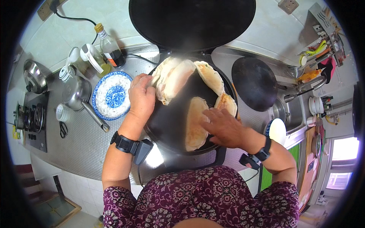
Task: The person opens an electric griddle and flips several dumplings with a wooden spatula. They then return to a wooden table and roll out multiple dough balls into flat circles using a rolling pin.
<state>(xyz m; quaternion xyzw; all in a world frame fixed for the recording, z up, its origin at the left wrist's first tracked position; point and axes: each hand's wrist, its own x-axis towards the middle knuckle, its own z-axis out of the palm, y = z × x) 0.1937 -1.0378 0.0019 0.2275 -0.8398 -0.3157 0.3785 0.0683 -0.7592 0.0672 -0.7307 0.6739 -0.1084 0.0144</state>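
Note:
A round black electric griddle holds several half-moon stuffed flatbreads. At its left, pale flatbreads lean together in a stack. My left hand is at the rim beside that stack, fingertips by the outermost one; whether they grip it cannot be told. A browned flatbread lies flat near the front. Over its right edge is my right hand, slightly blurred, with fingers apart. Two more browned flatbreads, one at the back right and one at the right, lie along the rim, the latter partly behind my right hand.
The griddle's black lid stands raised behind. Left are a blue-and-white plate, a steel saucepan, a sauce bottle, an oil jug and scissors. Right are a dark wok and a sink.

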